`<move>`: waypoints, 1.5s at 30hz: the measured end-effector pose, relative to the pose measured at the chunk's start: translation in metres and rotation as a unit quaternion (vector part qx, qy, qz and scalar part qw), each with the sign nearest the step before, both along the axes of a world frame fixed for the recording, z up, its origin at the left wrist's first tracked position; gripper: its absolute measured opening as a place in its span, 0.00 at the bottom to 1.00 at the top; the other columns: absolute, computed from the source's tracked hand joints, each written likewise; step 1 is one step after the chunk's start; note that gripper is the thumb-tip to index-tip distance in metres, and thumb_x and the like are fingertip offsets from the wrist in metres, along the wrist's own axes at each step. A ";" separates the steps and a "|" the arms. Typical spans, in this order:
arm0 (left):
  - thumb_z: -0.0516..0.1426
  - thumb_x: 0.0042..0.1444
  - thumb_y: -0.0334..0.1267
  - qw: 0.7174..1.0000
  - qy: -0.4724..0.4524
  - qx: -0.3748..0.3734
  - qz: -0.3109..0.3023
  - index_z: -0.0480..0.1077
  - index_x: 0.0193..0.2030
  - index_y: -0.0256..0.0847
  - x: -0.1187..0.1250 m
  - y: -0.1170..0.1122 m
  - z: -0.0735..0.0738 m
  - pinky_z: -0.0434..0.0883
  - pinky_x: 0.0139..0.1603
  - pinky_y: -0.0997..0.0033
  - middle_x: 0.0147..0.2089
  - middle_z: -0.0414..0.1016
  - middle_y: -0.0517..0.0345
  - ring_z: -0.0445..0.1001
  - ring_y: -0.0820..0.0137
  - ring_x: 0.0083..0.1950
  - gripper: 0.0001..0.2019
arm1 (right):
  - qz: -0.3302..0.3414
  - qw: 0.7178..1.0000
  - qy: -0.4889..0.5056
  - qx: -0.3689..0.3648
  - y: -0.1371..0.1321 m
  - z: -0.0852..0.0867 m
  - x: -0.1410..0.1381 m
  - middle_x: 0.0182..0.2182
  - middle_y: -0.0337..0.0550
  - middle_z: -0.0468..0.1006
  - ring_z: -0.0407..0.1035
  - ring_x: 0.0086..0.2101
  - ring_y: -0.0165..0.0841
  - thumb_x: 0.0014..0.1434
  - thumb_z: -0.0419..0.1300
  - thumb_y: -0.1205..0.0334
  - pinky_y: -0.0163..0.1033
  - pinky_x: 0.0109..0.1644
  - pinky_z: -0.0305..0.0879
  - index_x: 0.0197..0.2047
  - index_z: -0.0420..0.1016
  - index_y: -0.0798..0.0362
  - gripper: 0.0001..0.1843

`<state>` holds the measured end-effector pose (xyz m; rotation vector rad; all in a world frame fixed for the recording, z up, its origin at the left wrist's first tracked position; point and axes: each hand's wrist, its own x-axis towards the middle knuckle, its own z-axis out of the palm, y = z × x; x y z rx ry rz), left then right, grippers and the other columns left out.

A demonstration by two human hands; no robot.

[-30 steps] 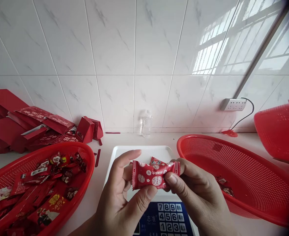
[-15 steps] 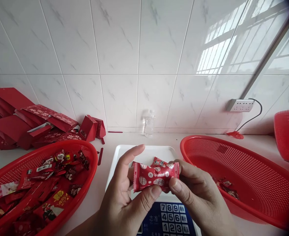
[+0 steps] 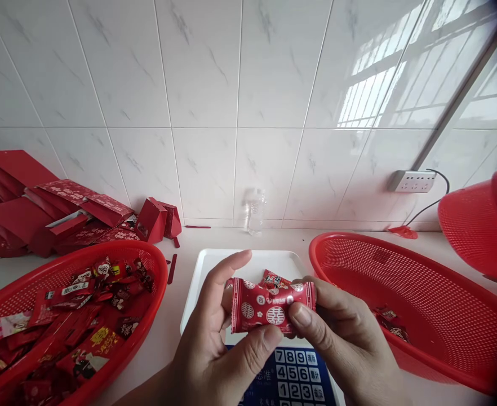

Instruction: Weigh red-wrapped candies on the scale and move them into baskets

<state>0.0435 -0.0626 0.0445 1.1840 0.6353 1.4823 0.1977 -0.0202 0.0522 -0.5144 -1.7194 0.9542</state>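
Between both hands is a red wrapped candy (image 3: 259, 311) with pale round patterns and crimped ends. My left hand (image 3: 223, 338) pinches its left part, the thumb across the front and the index finger raised free. My right hand (image 3: 341, 332) grips the right end with the thumb on the front face. Behind the candy, another red packet (image 3: 275, 277) lies on the white tray (image 3: 218, 258) of a scale. Below, the scale's blue keypad (image 3: 294, 375) shows partly between my wrists.
At left, a red basket (image 3: 160, 282) holds many wrapped sweets. A red basket (image 3: 451, 276) with a few packets stands at right; another red basket (image 3: 468, 225) is beyond it. Folded red boxes (image 3: 75, 208), a clear bottle (image 3: 256, 211) and a power strip (image 3: 415, 181) are along the wall.
The candy has turned slightly and moved a little to the right in my hands. The far-right basket has swung into view further left and tilted.
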 end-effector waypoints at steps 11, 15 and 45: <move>0.63 0.58 0.39 1.000 0.015 0.002 0.016 0.56 0.66 0.53 0.001 -0.001 -0.002 0.72 0.54 0.68 0.52 0.75 0.55 0.77 0.66 0.48 0.31 | 0.020 0.998 0.023 -0.057 0.001 0.003 -0.002 0.25 0.38 0.73 0.65 0.26 0.27 0.64 0.60 0.56 0.29 0.30 0.65 0.30 0.75 0.52 0.12; 0.61 0.60 0.38 0.999 0.025 0.009 0.032 0.57 0.65 0.55 0.001 -0.004 -0.002 0.72 0.52 0.71 0.51 0.75 0.56 0.76 0.71 0.43 0.29 | 0.039 0.997 0.035 -0.058 0.001 0.005 -0.003 0.24 0.38 0.73 0.66 0.26 0.27 0.65 0.58 0.57 0.30 0.30 0.65 0.33 0.78 0.50 0.12; 0.63 0.57 0.37 1.000 0.012 0.015 -0.011 0.62 0.60 0.52 -0.002 0.001 0.000 0.77 0.48 0.65 0.49 0.78 0.56 0.79 0.65 0.43 0.25 | 0.080 0.990 0.053 -0.107 0.004 -0.004 -0.005 0.24 0.37 0.70 0.63 0.25 0.26 0.66 0.57 0.52 0.29 0.28 0.64 0.31 0.74 0.51 0.15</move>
